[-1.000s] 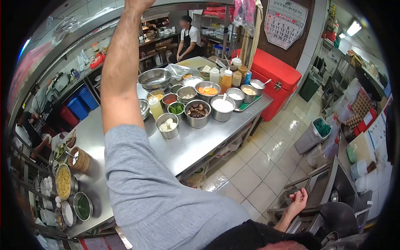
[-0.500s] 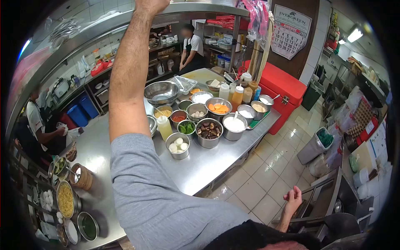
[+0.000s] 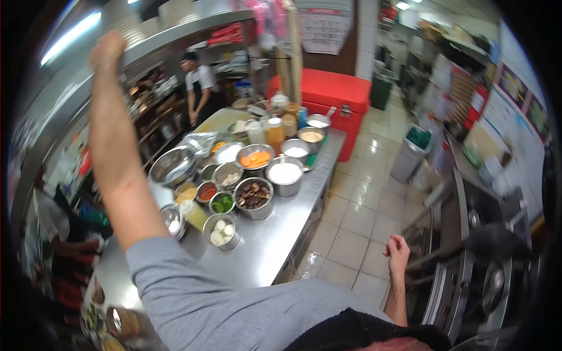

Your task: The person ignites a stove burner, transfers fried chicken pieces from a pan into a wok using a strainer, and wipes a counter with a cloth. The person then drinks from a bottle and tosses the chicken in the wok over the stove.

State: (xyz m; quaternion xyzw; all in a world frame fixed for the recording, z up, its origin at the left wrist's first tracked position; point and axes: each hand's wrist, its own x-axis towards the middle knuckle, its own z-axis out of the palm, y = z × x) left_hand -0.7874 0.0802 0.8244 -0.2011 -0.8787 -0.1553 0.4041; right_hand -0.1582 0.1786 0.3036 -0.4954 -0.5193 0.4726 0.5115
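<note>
My left hand is raised on an outstretched arm to the overhead metal shelf, close to a stack of white containers. Its fingers are blurred, so I cannot make out whether it grips anything. Low on the right, my right hand hangs over the floor beside the stove side, fingers loosely bent, thumb apart, holding nothing. Below my left arm, the steel table carries a bowl of white round pieces, a squeeze bottle, dark mushroom-like pieces and chopped greens.
Sliced orange pieces, a pot of white powder and several sauce bottles stand farther back. A red cooler is beyond the table end. A co-worker stands behind. A grey bin sits on the tiled floor.
The view has swung right, so the table appears farther left. My left hand, cut off at the top before, now shows at the shelf. My right hand's fingers are more bent.
</note>
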